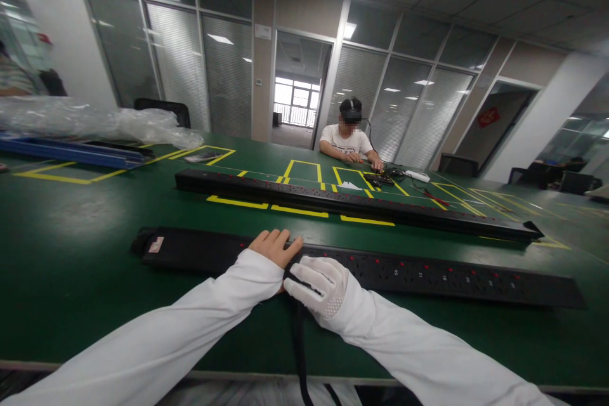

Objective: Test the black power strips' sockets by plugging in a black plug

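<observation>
A long black power strip [190, 250] with red-marked sockets and white numbers lies across the green table in front of me. My left hand [276, 248], bare with a white sleeve, is wrapped over its middle, fingers across the top. Close beside it, my right hand [320, 284] in a white glove has its fingers curled at the strip's near edge. Something dark shows between those gloved fingers, but what they hold is hidden. A flat black cord [301, 342] emerges below both hands and hangs over the table's front edge. A small pale label [156, 245] is on the strip's left end.
A second long black power strip [333, 200] lies farther back. Yellow tape outlines [304, 162] mark the table [85, 304]. Clear plastic wrap [95, 124] and blue rails [71, 151] are at left. A co-worker [349, 136] handles cables [394, 174] across the table.
</observation>
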The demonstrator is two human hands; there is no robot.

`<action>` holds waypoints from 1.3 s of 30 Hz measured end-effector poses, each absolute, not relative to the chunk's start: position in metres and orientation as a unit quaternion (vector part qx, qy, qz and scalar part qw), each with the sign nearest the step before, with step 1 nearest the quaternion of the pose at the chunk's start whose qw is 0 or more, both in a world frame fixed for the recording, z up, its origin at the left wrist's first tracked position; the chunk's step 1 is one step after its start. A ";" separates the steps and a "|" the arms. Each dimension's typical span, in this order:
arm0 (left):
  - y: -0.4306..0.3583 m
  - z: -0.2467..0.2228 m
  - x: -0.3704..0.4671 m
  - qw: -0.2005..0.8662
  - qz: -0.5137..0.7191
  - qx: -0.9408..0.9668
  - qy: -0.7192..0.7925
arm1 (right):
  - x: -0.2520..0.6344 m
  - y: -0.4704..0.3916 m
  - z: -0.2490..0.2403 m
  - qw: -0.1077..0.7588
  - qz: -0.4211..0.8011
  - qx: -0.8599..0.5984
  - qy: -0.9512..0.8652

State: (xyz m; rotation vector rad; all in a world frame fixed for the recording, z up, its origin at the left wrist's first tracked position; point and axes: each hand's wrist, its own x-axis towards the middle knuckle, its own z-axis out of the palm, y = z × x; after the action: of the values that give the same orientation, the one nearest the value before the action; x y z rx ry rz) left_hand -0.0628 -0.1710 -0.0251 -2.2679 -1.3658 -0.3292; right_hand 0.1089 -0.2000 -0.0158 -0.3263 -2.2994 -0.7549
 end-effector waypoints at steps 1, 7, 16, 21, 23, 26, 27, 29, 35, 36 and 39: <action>-0.171 -0.025 -0.063 0.232 -0.118 -0.828 -0.496 | 0.109 -0.200 -0.015 0.344 -0.289 -0.128 -0.885; -0.170 -0.026 -0.063 0.234 -0.125 -0.829 -0.493 | 0.109 -0.200 -0.016 0.343 -0.288 -0.132 -0.884; -0.167 -0.031 -0.061 0.240 -0.147 -0.817 -0.504 | 0.109 -0.202 -0.015 0.342 -0.286 -0.135 -0.885; -0.166 -0.031 -0.062 0.236 -0.146 -0.824 -0.493 | 0.108 -0.201 -0.014 0.346 -0.290 -0.127 -0.883; -0.166 -0.031 -0.062 0.236 -0.151 -0.822 -0.496 | 0.107 -0.201 -0.014 0.348 -0.291 -0.125 -0.883; -0.166 -0.031 -0.061 0.241 -0.160 -0.819 -0.496 | 0.107 -0.202 -0.013 0.348 -0.289 -0.129 -0.883; -0.166 -0.031 -0.061 0.242 -0.162 -0.818 -0.496 | 0.107 -0.202 -0.013 0.349 -0.288 -0.130 -0.882; -0.166 -0.031 -0.060 0.239 -0.163 -0.820 -0.494 | 0.106 -0.203 -0.013 0.351 -0.287 -0.131 -0.882; -0.167 -0.029 -0.061 0.216 -0.158 -0.828 -0.492 | 0.107 -0.201 -0.014 0.350 -0.286 -0.128 -0.883; -0.167 -0.029 -0.062 0.212 -0.157 -0.831 -0.490 | 0.107 -0.200 -0.014 0.350 -0.287 -0.129 -0.882; -0.167 -0.029 -0.062 0.203 -0.157 -0.834 -0.489 | 0.107 -0.200 -0.015 0.352 -0.289 -0.129 -0.881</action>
State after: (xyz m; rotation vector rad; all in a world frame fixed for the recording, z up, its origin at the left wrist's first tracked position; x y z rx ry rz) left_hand -0.0621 -0.1668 -0.0293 -2.3259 -1.3648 -0.4377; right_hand 0.1068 -0.1999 -0.0149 -0.3346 -2.2795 -0.7474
